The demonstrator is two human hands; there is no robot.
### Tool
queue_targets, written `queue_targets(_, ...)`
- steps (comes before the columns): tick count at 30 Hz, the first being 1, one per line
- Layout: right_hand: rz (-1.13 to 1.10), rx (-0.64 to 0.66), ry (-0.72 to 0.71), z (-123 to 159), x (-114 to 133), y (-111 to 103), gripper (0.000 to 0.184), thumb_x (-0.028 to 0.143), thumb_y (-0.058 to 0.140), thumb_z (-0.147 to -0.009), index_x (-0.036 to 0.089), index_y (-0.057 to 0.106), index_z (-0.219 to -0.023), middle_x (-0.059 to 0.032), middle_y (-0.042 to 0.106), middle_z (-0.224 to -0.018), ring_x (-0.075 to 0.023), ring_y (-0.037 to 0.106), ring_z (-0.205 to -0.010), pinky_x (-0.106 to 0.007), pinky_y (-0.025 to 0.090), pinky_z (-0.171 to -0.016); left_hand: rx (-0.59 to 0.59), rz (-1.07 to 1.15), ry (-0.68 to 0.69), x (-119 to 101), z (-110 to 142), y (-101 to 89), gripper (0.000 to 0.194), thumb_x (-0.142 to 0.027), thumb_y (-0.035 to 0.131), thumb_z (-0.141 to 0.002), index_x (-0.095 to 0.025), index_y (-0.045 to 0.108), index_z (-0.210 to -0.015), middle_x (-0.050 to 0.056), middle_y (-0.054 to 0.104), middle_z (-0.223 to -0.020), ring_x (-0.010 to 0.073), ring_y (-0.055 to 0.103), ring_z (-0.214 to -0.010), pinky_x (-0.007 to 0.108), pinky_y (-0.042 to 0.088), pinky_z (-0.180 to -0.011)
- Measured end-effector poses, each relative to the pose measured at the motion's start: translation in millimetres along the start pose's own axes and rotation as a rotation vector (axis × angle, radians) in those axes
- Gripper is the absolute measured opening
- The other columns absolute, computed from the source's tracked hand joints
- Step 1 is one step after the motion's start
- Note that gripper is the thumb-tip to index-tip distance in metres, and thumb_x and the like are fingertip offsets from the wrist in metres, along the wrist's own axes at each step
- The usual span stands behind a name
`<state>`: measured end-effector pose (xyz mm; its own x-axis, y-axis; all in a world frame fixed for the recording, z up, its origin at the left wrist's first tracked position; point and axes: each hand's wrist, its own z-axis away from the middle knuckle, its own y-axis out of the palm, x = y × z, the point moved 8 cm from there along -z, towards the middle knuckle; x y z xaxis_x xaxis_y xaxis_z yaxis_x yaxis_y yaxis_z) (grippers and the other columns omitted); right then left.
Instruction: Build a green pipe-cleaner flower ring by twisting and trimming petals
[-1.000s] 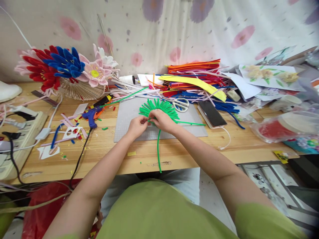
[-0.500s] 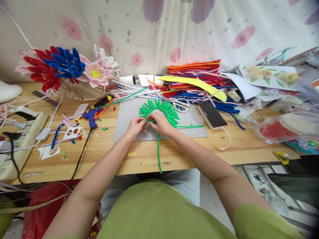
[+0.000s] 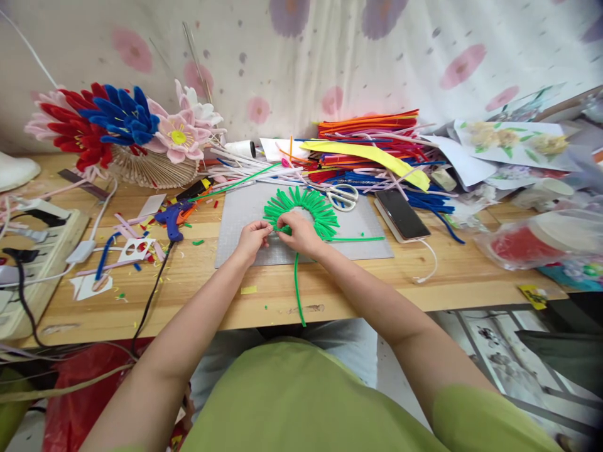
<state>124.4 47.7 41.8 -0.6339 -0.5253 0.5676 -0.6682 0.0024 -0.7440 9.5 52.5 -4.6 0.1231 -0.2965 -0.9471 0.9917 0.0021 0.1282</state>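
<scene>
A ring of short green pipe cleaner loops (image 3: 323, 210) lies on the grey cutting mat (image 3: 240, 207). My right hand (image 3: 299, 233) is closed on the ring's near left part, its fingers curled over the green stems. Just to its left, my left hand (image 3: 255, 238) is pinched beside the ring; what its fingertips hold, if anything, is too small to make out. One loose green stem (image 3: 298, 292) hangs from under my right hand toward the table's front edge. Another green length (image 3: 358, 239) runs right across the mat.
White-handled scissors (image 3: 343, 197) lie at the mat's back right, near a phone (image 3: 401, 215). To the left are a blue glue gun (image 3: 173, 220), scraps and a power strip (image 3: 47, 263). Pipe cleaner bundles (image 3: 367, 125) and fuzzy flowers (image 3: 125, 119) line the back.
My left hand has drawn slightly left, apart from my right hand. The hanging green stem has shifted a little to the left. The ring stays in place.
</scene>
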Motion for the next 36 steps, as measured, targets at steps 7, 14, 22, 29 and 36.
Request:
queue_targets(7, 0.031, -0.029, 0.027, 1.0, -0.2, 0.7, 0.013, 0.017, 0.053, -0.074, 0.018, 0.058, -0.086, -0.006, 0.062, -0.088, -0.0203, 0.052, -0.089, -0.031, 0.041, -0.077, 0.012, 0.002, -0.078, 3.4, 4.9, 0.4, 0.024, -0.031, 0.073, -0.062, -0.013, 0.057, -0.063, -0.004, 0.051, -0.052, 0.0059, 0.048, -0.045, 0.017, 0.044, -0.039)
queue_targets(14, 0.01, -0.016, -0.017, 0.2, 5.8, -0.6, 0.01, 0.023, 0.055, -0.078, 0.02, 0.061, -0.085, -0.0035, 0.066, -0.086, -0.0189, 0.053, -0.089, -0.03, 0.041, -0.078, -0.041, -0.023, -0.075, 5.8, 6.1, 3.3, 0.028, -0.032, 0.071, -0.068, -0.013, 0.052, -0.058, -0.005, 0.05, -0.046, 0.0048, 0.046, -0.04, 0.016, 0.043, -0.037)
queue_targets(22, 0.089, -0.096, -0.069, 5.3, 3.9, -8.8, 0.007, 0.022, 0.052, -0.08, 0.019, 0.059, -0.08, -0.005, 0.063, -0.082, -0.0191, 0.052, -0.085, -0.03, 0.04, -0.076, -0.204, 0.049, -0.04, -6.1, -5.4, -21.7, 0.025, -0.023, 0.065, -0.072, -0.015, 0.046, -0.057, -0.008, 0.043, -0.043, 0.0032, 0.038, -0.036, 0.014, 0.038, -0.035)
queue_targets(29, 0.129, -0.033, -0.167, 13.9, 11.7, -4.5, 0.007, 0.023, 0.052, -0.082, 0.019, 0.057, -0.079, -0.007, 0.063, -0.082, -0.0208, 0.051, -0.088, -0.031, 0.041, -0.077, -0.355, 0.042, 0.004, -25.4, -16.8, -71.8, 0.022, -0.021, 0.061, -0.074, -0.015, 0.047, -0.059, -0.007, 0.042, -0.046, 0.003, 0.039, -0.039, 0.013, 0.042, -0.038)
queue_targets(36, 0.14, 0.029, -0.163, 16.0, 15.5, -0.6, 0.007, 0.022, 0.051, -0.081, 0.018, 0.057, -0.081, -0.0092, 0.063, -0.086, -0.0219, 0.05, -0.092, -0.033, 0.042, -0.081, -0.461, 0.122, 0.109, -36.4, -16.5, -92.8, 0.028, -0.033, 0.066, -0.072, -0.016, 0.046, -0.06, -0.008, 0.043, -0.048, 0.0021, 0.04, -0.04, 0.012, 0.043, -0.041)
